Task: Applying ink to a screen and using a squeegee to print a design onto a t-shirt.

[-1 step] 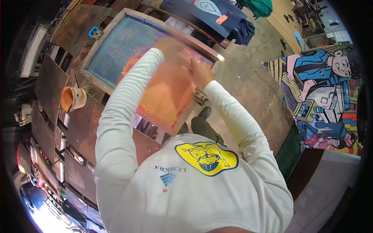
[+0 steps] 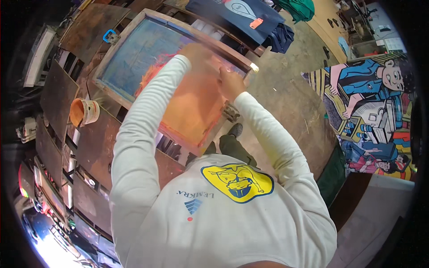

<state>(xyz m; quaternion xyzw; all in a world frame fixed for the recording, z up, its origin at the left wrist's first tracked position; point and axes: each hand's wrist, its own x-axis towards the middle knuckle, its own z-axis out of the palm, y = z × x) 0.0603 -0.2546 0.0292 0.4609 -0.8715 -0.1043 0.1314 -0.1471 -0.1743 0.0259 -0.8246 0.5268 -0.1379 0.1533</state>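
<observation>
Ink pull under way on the screen-printing frame

Nearest, both white-sleeved arms are stretched forward over the orange-inked mesh (image 2: 196,107); the right hand (image 2: 231,83) is seen closed in a fist near the frame's far rail, seemingly gripping a squeegee that cannot be made out, while the left hand (image 2: 193,51) is pressed on the mesh, its grip not discernible. The wooden screen frame (image 2: 129,42) is lying tilted on the brown pallet surface (image 2: 96,143). A stroke appears to be in hand; an even drag toward the body would be called for. Room is tight left, where an orange ink bucket (image 2: 84,111) is standing just beside the frame's corner; open concrete floor (image 2: 286,96) is offered right, and dark shirts (image 2: 237,13) are laid beyond.
</observation>
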